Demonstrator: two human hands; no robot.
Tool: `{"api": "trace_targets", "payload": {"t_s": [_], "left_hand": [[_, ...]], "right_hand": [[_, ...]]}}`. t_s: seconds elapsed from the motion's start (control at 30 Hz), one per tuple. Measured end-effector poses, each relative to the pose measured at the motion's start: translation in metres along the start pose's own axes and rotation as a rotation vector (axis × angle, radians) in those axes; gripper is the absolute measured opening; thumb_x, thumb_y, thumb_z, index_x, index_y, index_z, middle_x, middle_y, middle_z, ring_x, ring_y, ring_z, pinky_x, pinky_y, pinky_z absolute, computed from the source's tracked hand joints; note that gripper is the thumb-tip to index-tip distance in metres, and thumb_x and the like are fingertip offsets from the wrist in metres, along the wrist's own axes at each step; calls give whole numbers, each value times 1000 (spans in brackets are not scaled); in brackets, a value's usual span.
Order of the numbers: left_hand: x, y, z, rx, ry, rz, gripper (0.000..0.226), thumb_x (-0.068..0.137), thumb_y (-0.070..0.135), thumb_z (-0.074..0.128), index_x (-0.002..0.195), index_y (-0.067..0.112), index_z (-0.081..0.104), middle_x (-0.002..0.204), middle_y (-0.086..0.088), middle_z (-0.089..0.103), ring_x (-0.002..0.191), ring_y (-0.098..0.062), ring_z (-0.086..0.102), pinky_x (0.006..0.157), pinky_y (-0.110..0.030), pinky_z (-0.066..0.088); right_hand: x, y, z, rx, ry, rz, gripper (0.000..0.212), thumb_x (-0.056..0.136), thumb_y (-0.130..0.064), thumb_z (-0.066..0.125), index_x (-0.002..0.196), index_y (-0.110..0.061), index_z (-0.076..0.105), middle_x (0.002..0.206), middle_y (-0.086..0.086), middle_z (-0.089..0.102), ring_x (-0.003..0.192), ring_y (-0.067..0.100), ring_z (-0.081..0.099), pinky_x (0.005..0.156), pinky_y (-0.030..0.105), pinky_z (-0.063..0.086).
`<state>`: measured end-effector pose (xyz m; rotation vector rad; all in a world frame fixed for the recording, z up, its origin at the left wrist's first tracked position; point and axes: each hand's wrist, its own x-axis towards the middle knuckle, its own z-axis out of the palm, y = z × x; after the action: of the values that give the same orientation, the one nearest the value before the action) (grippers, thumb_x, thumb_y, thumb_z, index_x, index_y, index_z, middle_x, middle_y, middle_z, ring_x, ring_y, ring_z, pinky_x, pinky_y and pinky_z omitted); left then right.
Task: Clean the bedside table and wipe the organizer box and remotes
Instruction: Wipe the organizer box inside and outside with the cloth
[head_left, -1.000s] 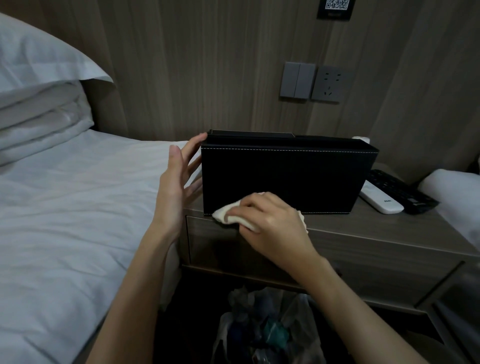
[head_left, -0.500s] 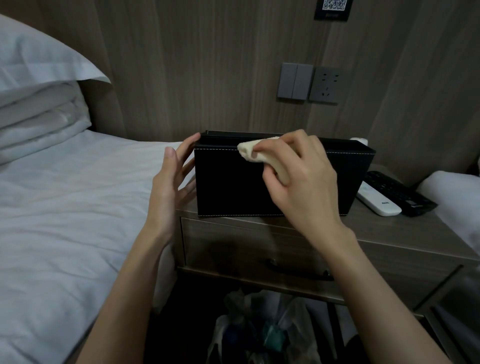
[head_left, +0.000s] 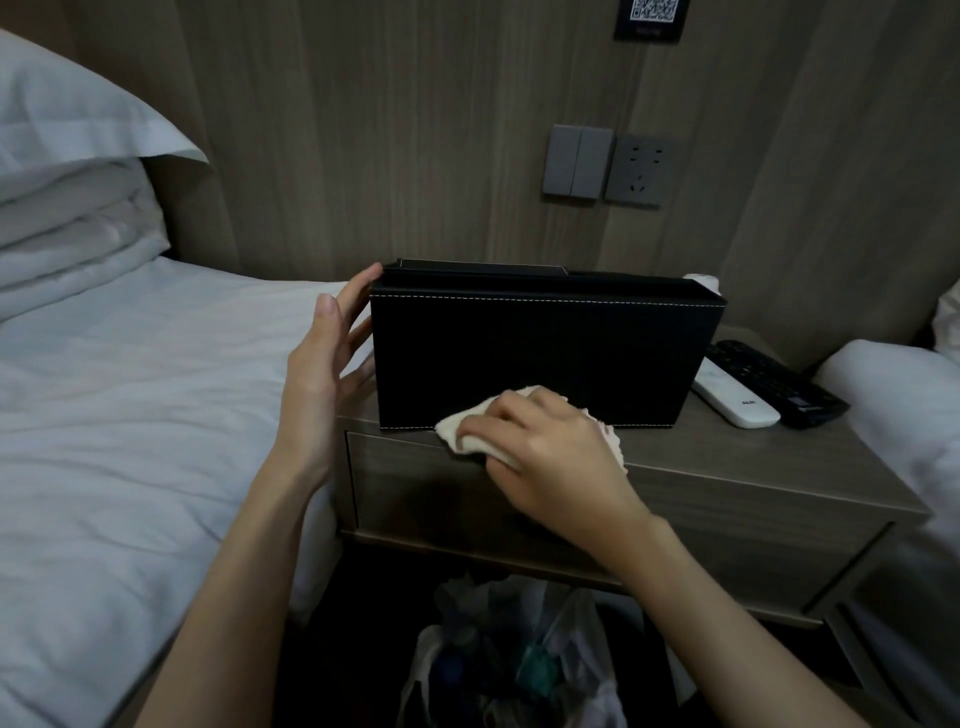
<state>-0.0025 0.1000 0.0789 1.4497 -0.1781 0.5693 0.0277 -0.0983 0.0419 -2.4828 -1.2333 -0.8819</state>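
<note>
The black organizer box (head_left: 540, 358), white-stitched along its edges, was steadied by the flat, straight-fingered left hand (head_left: 324, 374); a cream cloth (head_left: 467, 434) was gripped against its base by the right hand (head_left: 545, 452).

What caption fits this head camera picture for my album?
Right hand presses a cream cloth low on the black stitched organizer box; left hand steadies its end.
</note>
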Motion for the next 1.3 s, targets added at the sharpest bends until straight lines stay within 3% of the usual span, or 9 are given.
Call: {"api": "trace_targets", "payload": {"t_s": [0.07,0.27,0.37,0.67,0.87,0.97,1.07,1.2,1.3], "left_hand": [[0,-1,0,29,28,32,39,102,42,28,132,37,52,133,21,57,126,0,50,98,-27,46],[-4,-8,12,371,263,348,38,97,17,51,134,20,54,143,4,51,136,-7,41,115,-38,33],[-5,-4,25,614,300,530,40,94,10,55,134,17,55,145,2,48,143,-17,31,117,-46,25],[-2,-3,49,932,-19,658,57,88,-1,44,142,16,46,151,1,39,147,-20,22,121,-41,0],[-4,-4,57,1019,-11,661,51,92,8,43,141,20,48,144,0,48,144,-23,27,121,-44,-2],[-4,-4,63,1059,4,663,46,94,12,47,139,20,51,137,-4,52,140,-24,34,121,-46,1],[-1,-4,66,1120,9,681,45,94,14,50,138,21,52,126,-7,56,128,-27,44,120,-49,4],[2,-5,65,1105,13,688,46,92,11,50,137,22,54,116,-10,56,115,-26,49,120,-50,1],[3,-6,64,1064,6,699,45,91,10,52,135,21,56,116,-10,55,115,-26,49,120,-47,-3]], "right_hand": [[0,0,-12,21,13,0,25,81,-17,63,103,-26,68,95,-5,60,84,18,57,68,35,51],[9,12,-64,-46,474,120,21,80,-7,66,97,-14,74,88,5,61,81,23,54,74,25,41],[17,22,-64,-35,551,187,23,79,-4,65,98,-14,74,88,5,59,83,22,51,73,26,42],[11,21,-25,8,388,211,25,80,-17,64,104,-19,69,91,1,60,87,22,54,74,37,47],[-11,16,-12,5,-8,165,23,78,-24,56,95,-31,70,88,-5,59,85,19,55,69,37,51],[-13,17,-23,129,-61,233,24,79,-25,61,100,-32,71,93,-10,59,88,13,58,72,34,51],[-12,18,-44,200,116,273,22,77,-18,66,97,-25,72,91,-9,58,82,11,58,69,37,52],[-6,24,-74,14,541,262,18,75,-7,65,90,-13,73,86,4,60,78,23,58,68,39,47],[4,28,-80,-29,635,253,21,78,-3,64,95,-12,73,86,7,58,81,24,53,71,36,45]]}}
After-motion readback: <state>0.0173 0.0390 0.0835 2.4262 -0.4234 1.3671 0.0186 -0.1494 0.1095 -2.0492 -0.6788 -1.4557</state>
